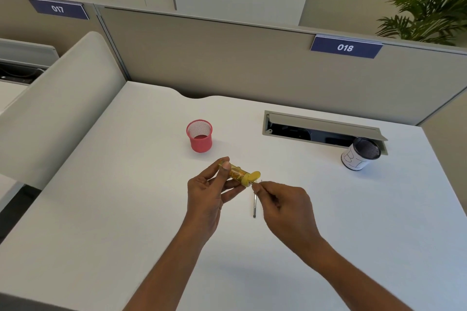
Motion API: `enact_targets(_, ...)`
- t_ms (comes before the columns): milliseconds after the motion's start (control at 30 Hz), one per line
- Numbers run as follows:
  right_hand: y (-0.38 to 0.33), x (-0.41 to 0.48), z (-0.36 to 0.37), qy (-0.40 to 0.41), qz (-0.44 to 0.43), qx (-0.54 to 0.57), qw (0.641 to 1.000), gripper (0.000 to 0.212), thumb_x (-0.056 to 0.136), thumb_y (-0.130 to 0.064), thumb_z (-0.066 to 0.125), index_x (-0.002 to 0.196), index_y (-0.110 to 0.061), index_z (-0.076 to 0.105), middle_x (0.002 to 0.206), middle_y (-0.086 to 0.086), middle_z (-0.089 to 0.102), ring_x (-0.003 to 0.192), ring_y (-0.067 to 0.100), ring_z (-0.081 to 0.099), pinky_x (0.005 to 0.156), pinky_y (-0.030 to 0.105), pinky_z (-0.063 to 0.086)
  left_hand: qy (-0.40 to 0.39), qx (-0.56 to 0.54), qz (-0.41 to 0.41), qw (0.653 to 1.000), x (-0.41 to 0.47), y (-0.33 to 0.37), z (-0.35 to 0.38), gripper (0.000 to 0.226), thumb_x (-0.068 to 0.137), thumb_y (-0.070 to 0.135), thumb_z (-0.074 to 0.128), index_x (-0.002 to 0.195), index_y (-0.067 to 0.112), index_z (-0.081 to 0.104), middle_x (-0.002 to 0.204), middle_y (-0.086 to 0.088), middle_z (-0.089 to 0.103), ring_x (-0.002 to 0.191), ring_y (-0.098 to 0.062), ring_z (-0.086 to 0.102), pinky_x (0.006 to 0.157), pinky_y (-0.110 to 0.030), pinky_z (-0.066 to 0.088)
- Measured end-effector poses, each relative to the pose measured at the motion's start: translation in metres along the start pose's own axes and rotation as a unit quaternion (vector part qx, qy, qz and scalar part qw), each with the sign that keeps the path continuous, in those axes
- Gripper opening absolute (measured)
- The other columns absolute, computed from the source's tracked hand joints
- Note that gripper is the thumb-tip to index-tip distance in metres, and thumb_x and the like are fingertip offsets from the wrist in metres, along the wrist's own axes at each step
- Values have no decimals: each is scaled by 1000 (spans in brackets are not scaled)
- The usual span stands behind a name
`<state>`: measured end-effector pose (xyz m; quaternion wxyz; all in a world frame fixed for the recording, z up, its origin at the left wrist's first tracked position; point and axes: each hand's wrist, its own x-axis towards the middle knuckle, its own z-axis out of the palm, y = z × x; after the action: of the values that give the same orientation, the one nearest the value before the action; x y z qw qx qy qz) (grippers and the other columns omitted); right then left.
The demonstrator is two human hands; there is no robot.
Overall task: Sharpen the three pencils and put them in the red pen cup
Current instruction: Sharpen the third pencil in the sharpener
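1. Pencil (254,206): thin and dark, lying in the gap between the two hands. Its far end reaches up under the fingertips of the right hand (285,204) and its near end points back toward the person. Whether it touches the desk (101,209) cannot be told.
2. Right hand: thumb and forefinger are pinched together on the pencil's far end, right against the capped end of the sharpener (237,173). The other fingers are curled under the palm.
3. Left hand (207,194): grips the yellow, clear-bodied sharpener between thumb and fingers, above the desk. The barrel slants toward the right hand, and its yellow lid (254,175) is flipped open.
4. Red pen cup (199,135): mesh, upright on the desk, just beyond the left hand and apart from it.
5. Black mesh cup (360,154): wrapped in a white paper label. It stands well beyond and outward of the right hand, beside the open cable hatch (323,129).
6. Partition (227,58): behind the desk, carrying the signs 017 (58,9) and 018 (345,47).
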<state>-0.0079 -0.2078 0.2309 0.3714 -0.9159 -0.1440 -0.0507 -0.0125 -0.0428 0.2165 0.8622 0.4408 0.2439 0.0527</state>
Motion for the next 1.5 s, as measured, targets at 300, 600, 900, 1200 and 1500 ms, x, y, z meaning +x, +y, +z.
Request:
enact_targets(300, -12, 22, -36, -270, 474, 437, 715, 27, 97, -34, 64, 81, -12, 67, 57, -5, 21, 42, 10, 14, 41, 22, 16, -41, 23, 1, 999, 3, 4, 0, 28, 95, 13, 66, 120, 2, 71, 102, -27, 76, 87, -35, 78, 74, -39, 64)
enact_targets(600, -14, 16, -36, -253, 379, 347, 820, 48, 101, -50, 53, 89, -8, 73, 53, -6, 31, 43, 11, 24, 46, 24, 22, -37, 15, -15, 999, 4, -1, -2, 25, 98, 10, 64, 120, 0, 71, 105, -30, 75, 88, -36, 78, 72, -38, 64)
enact_targets(900, 15, -2, -13, 54, -259, -322, 909, 29, 100, -31, 59, 93, -8, 73, 62, 1, 52, 55, 15, 25, 49, 25, 20, -12, 5, -14, 1000, 6, 2, 1, 23, 97, 9, 65, 116, 0, 72, 102, -26, 77, 91, -40, 78, 71, -39, 64)
enact_targets(1200, -8, 9, -13, -85, 210, 198, 954, 44, 102, -36, 59, 67, -11, 70, 41, -8, 34, 39, 11, 28, 47, 15, 25, -12, 1, -14, 1000, 10, 5, 0, 23, 98, 8, 64, 118, -1, 71, 101, -26, 77, 90, -39, 78, 73, -40, 64)
enact_targets(1500, 7, 17, -41, -248, 390, 430, 775, 38, 97, -40, 62, 81, -7, 72, 61, 1, 17, 55, 17, 12, 57, 31, 14, 9, -39, -20, 999, 14, 16, -4, 19, 99, 7, 61, 114, -1, 71, 96, -20, 79, 88, -37, 79, 73, -41, 66)
